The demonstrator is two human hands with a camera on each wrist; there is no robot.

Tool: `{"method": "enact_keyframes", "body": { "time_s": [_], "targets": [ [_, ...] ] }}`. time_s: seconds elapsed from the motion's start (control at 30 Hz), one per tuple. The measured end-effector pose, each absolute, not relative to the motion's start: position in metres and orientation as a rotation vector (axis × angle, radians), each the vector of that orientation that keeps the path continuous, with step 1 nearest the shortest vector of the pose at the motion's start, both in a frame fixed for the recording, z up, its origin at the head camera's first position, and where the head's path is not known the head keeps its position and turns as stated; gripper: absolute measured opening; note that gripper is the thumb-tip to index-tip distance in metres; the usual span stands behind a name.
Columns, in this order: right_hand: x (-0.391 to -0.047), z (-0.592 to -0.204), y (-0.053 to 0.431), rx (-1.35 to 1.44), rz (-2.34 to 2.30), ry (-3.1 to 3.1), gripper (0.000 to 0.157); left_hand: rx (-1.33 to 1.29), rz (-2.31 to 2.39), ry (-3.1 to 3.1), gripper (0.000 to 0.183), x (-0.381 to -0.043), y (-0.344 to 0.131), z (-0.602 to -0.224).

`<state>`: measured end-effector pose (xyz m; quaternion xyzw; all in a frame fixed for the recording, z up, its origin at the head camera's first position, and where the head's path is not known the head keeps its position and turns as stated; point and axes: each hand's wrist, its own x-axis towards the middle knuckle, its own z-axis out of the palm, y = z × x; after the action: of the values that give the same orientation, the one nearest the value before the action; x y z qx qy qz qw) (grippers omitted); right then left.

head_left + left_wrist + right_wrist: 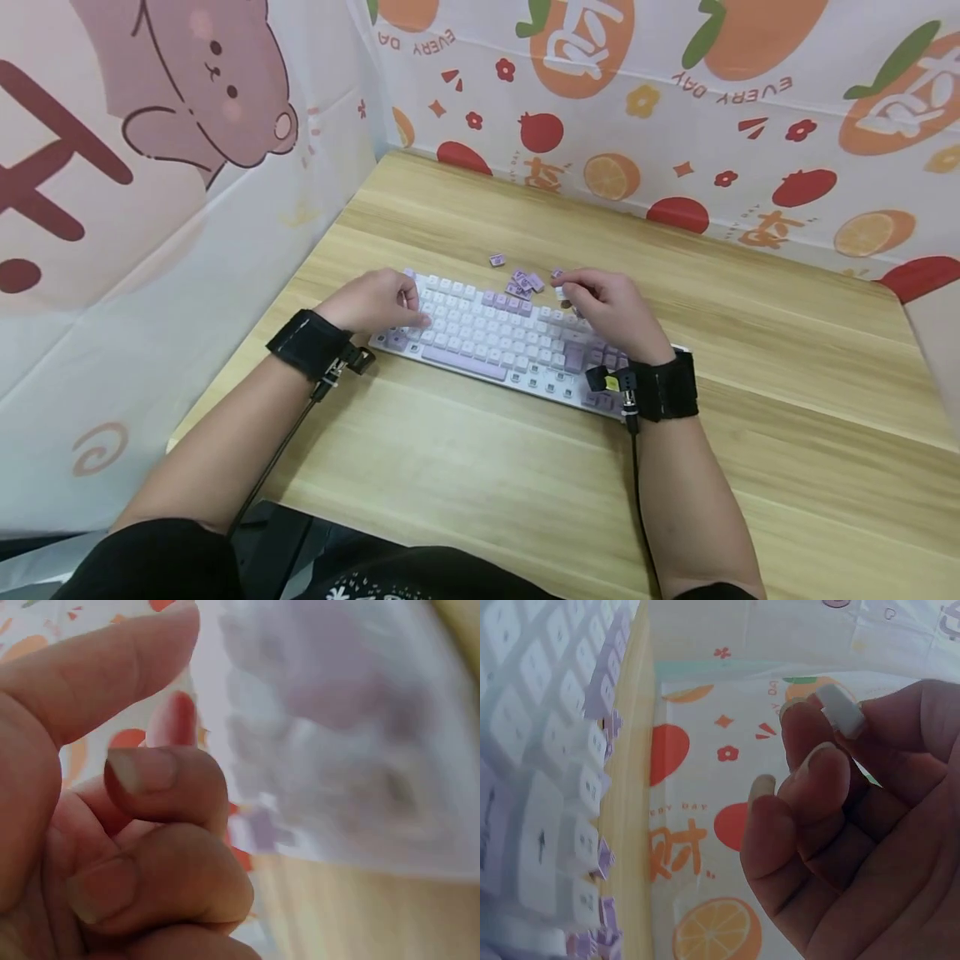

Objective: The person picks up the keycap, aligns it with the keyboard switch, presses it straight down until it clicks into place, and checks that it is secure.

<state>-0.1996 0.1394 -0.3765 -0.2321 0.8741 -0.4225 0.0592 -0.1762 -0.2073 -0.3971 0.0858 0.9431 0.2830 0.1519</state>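
A white and purple keyboard (480, 333) lies aslant on the wooden table. My right hand (621, 310) is over its far right part, pinching a white keycap (841, 711) between thumb and fingertips. At the keyboard's left end, my left hand (373, 302) has its thumb stretched over the white keys and its other fingers loosely curled, holding nothing. Several loose purple keycaps (522, 283) are heaped just behind the keyboard, partly beside the right hand's fingertips. Along the front row, several key positions (532, 382) have no caps and show their switches.
One purple keycap (497, 260) lies apart from the heap, farther back. The wooden table (450, 467) extends in front of the keyboard and to the right. Printed cloth (487, 83) hangs behind the table and along its left side. Cables run down from both wrist cameras.
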Motion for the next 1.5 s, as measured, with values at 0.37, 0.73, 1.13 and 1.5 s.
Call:
{"method": "enact_keyframes", "body": {
  "time_s": [0.37, 0.73, 1.13, 1.5],
  "targets": [
    [-0.200, -0.381, 0.137, -0.650, -1.479, 2.459, 0.027, 0.435, 1.199, 2.740, 0.018, -0.173, -0.150, -0.373],
    [-0.191, -0.363, 0.128, -0.732, -1.862, 2.283, 0.023, 0.802, 1.524, 2.667, 0.033, -0.176, -0.088, -0.349],
    [-0.182, -0.359, 0.122, -0.679, -2.042, 1.991, 0.013, 1.390, 1.446, 3.147, 0.021, -0.174, -0.078, -0.366],
    [-0.170, -0.360, 0.126, -0.844, -2.041, 2.075, 0.022, 1.336, 1.707, 2.846, 0.025, -0.174, -0.078, -0.364]
  ]
}}
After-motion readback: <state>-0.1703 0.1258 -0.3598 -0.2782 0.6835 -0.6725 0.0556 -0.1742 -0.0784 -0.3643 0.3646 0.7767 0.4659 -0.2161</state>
